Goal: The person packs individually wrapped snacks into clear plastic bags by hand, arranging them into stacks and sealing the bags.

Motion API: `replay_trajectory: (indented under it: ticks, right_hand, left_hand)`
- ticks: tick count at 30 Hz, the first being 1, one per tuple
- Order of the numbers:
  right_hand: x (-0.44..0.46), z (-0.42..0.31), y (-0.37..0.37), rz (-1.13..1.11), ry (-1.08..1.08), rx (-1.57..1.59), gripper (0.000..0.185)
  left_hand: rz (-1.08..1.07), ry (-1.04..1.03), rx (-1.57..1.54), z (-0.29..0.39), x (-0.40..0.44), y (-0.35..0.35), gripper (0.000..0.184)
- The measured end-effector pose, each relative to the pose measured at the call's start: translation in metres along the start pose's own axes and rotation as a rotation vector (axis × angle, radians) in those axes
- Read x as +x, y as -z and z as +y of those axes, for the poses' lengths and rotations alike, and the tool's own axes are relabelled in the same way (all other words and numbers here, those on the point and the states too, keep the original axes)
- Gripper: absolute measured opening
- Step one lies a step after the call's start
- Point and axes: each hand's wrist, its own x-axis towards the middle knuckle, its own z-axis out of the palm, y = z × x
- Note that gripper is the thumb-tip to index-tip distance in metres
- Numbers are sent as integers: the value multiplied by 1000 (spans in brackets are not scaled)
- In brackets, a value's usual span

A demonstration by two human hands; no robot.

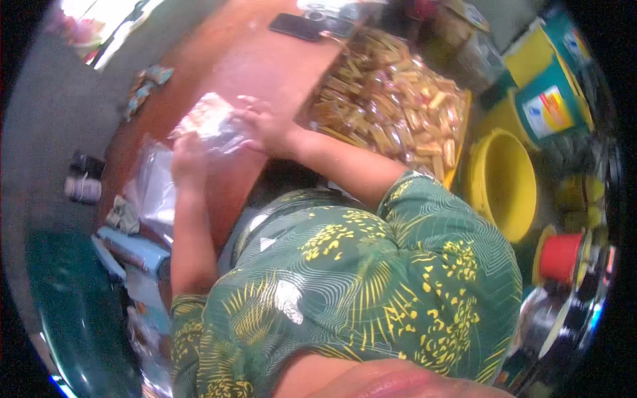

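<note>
A clear plastic bag (211, 119), bright with glare and with something pale in or under it, is at the table's left side. My left hand (189, 156) is closed on the near left edge of this bag. At its right side is my right hand (262, 126), fingers spread, with the fingertips at or just over the plastic; blur hides whether they touch. A pile of flat clear plastic bags (151, 186) lies beside my left wrist. To the right of my right forearm, a yellow-edged crate holds many packed golden-brown sticks (391, 99).
On the reddish-brown table (232, 56) a dark phone (295, 26) lies at the far end. A yellow bucket (502, 186) and a green-and-yellow container (545, 106) stand right of the crate. A blue box (133, 251) and a dark green surface (76, 305) are at the left.
</note>
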Motion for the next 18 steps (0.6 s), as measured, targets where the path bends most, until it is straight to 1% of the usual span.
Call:
replay_trajectory:
  ticks: [1,2,4,5,6,7,8,9,10,11,12,14,16,18]
  right_hand:
    - [-2,-5,18,40,27,81,51]
    - [-11,5,27,54,18,117,48]
    - [-32,36,51,76,17,198,43]
    - [-45,53,61,119,-65,87,32]
    - [-62,75,77,107,-163,-63,37]
    - [-84,119,78,186,-287,-137,41]
    - [-98,132,95,207,-482,-234,45]
    - [-119,165,105,136,-665,-456,46]
    - [-122,164,127,-48,-916,-507,47]
    - [-134,200,134,-199,-1068,-494,46]
    - [-150,230,133,-181,-1110,-444,46]
    - [-170,255,124,-181,-1157,-383,47]
    - [-174,258,124,-200,-1166,-366,51]
    - [-172,260,135,-179,-1193,-361,55]
  left_hand:
    - [2,-21,87,-14,8,-7,31]
    - [80,-91,178,-7,7,-3,33]
    - [254,-216,363,15,6,33,39]
    - [233,-305,210,32,6,50,41]
    - [212,-386,62,58,1,69,43]
    - [193,-459,-81,85,-5,87,46]
    - [-8,-448,-389,109,-14,100,45]
    - [-205,-418,-697,135,-25,115,44]
    - [-319,-571,-682,171,-30,145,43]
    - [-434,-715,-663,202,-35,167,43]
    - [-454,-856,-833,214,-37,166,25]
    - [-502,-1013,-1201,253,-41,180,19]
    - [-539,-1064,-1373,251,-45,183,16]
    - [-574,-1046,-1487,241,-45,181,14]
